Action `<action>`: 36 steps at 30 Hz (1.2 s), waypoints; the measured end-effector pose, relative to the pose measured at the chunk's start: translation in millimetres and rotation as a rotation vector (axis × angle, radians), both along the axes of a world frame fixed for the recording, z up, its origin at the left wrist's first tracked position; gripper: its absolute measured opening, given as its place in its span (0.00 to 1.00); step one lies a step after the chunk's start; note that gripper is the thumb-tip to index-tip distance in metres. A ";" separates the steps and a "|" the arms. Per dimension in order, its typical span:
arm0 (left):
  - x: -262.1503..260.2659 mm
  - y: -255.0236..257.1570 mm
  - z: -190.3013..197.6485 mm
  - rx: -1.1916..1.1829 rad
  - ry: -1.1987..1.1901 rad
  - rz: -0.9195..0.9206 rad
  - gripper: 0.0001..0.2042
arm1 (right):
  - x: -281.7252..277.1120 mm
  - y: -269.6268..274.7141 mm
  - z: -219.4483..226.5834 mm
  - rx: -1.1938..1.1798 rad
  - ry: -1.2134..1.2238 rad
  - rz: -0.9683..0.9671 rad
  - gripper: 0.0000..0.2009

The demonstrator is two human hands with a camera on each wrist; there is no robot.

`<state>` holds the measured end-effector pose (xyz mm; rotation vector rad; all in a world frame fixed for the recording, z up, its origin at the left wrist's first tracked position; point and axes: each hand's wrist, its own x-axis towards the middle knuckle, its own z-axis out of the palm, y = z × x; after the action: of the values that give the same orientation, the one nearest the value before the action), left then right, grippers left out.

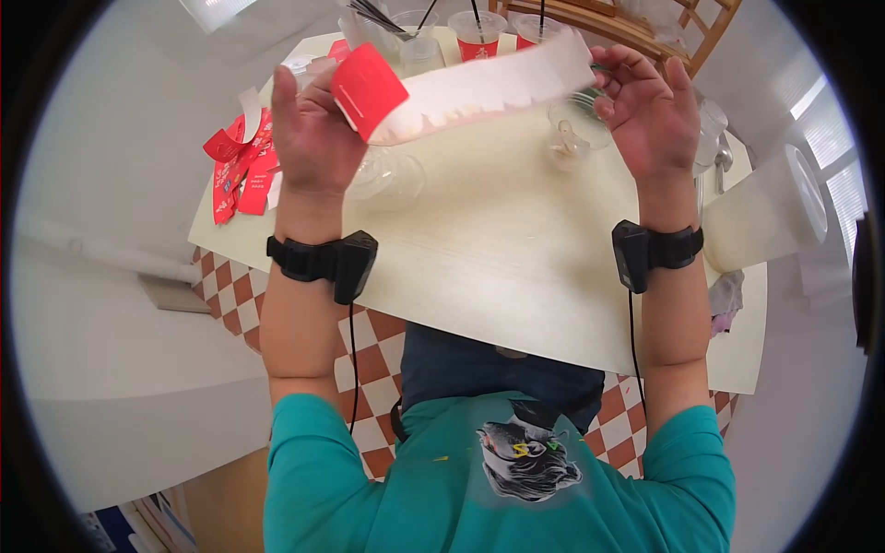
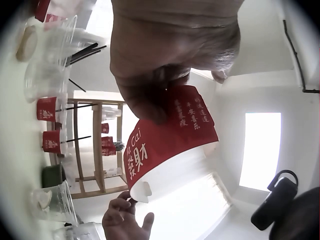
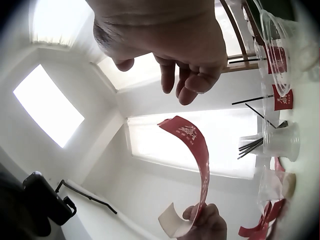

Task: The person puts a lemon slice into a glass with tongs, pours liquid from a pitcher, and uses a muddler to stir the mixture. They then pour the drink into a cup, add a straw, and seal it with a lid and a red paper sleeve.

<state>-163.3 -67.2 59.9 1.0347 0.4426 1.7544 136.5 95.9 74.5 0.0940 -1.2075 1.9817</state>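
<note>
My left hand (image 1: 318, 138) grips one end of a long red paper cup sleeve (image 1: 493, 90), raised above the table. The end by that hand curls over and shows its red outer face; the rest turns its white inner side to the head view. In the left wrist view, white lettering runs across the red sleeve (image 2: 167, 135), with the left fingers pressed on it. My right hand (image 1: 650, 120) is raised by the sleeve's far end, fingers loosely bent. From the right wrist view, a small gap separates the right fingertips (image 3: 187, 96) from the curved sleeve (image 3: 202, 165).
More red sleeves (image 1: 247, 180) are heaped at the table's left. Cups with red sleeves and black straws (image 1: 477, 37) stand along the back. Clear plastic cups (image 1: 392, 180) and a glass bowl (image 1: 576, 129) are on the table (image 1: 479, 249). A large white container (image 1: 770, 207) is at the right.
</note>
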 end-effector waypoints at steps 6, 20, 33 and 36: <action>-86.5 -30.8 29.5 -0.181 0.184 0.481 0.33 | 7.5 -9.4 13.3 0.290 -0.291 -0.469 0.18; -163.6 -21.0 -16.9 -0.772 0.345 0.745 0.32 | -4.8 -26.5 12.4 0.546 -0.498 -0.738 0.11; -180.7 -19.0 -7.4 -1.133 0.968 0.994 0.33 | 8.5 -24.7 20.4 0.609 -0.448 -0.821 0.10; -190.3 -9.8 -1.0 -1.085 1.094 1.093 0.29 | 11.4 -29.7 25.4 0.604 -0.437 -0.848 0.10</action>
<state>-353.6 -77.0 59.0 0.8177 2.6603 1.1329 148.0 66.2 99.9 -0.4947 -1.7203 0.8842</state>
